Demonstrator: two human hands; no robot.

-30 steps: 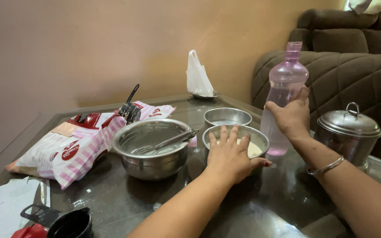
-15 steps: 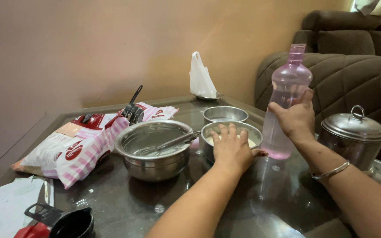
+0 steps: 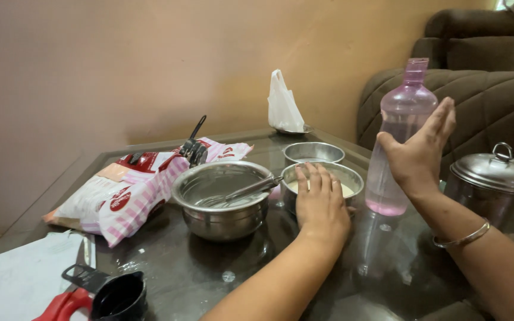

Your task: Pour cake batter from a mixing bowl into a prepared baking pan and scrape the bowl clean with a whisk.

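My left hand point(image 3: 321, 205) is lying flat, palm down, fingers together, over the near rim of the small steel bowl point(image 3: 323, 181) with the pale batter-looking stuff in it, so it's resting there rather than gripping anything. My right hand point(image 3: 419, 151) is open too, fingers straight and pointing up, palm pressed against the side of the pink see-through plastic bottle point(image 3: 401, 134), not wrapped around it. The bottle stands upright just to the right of that bowl, with a bit of pink liquid at the bottom. Left of the bowl sits a bigger steel bowl point(image 3: 221, 199) with a whisk point(image 3: 239, 193) leaning in it, and a second small steel bowl point(image 3: 313, 153) is behind. Everything's on a dark glass table point(image 3: 221, 267), shiny and a bit smudged. There's a pink-striped flour bag point(image 3: 132, 193) lying on its side, a lidded steel pot point(image 3: 495, 187) at my right, a black measuring cup point(image 3: 114, 297) near me, a brown sofa point(image 3: 495, 89) and a plain tan wall point(image 3: 120, 65).
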